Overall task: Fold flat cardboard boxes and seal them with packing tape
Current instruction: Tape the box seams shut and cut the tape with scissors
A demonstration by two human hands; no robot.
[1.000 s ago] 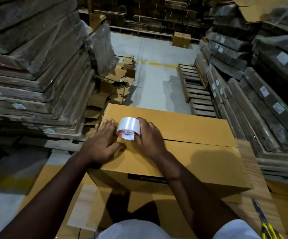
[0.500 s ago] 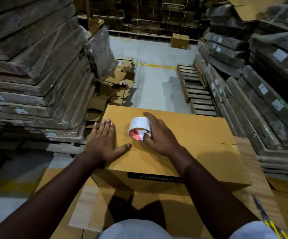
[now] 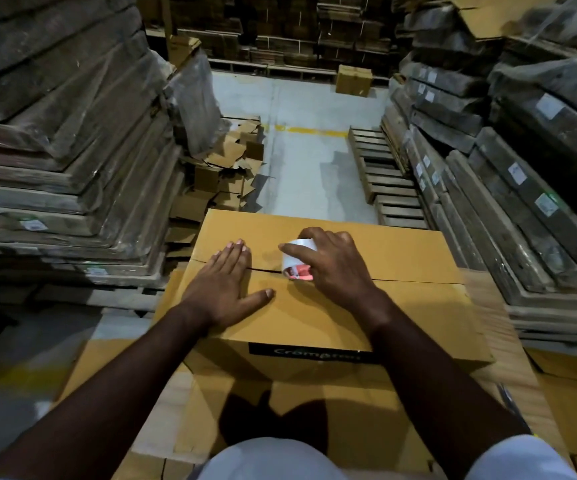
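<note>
At frame centre, the box [image 3: 318, 306] flaps are pressed shut by the flat, spread left hand [image 3: 226, 289] while the tape roll [image 3: 297, 259], gripped by the right hand [image 3: 335, 263], is best drawn rightward along the seam [image 3: 415, 280] under steady tension.

The right hand [image 3: 335, 268] is covering most of the tape roll [image 3: 297, 259], so its core and far side are hiding. The left hand [image 3: 224, 285] is lying over part of the seam of the box [image 3: 401, 258]. The black label [image 3: 309, 351] on the box front is reading too blurred to make out. Both arms are running off the lower edge.
</note>
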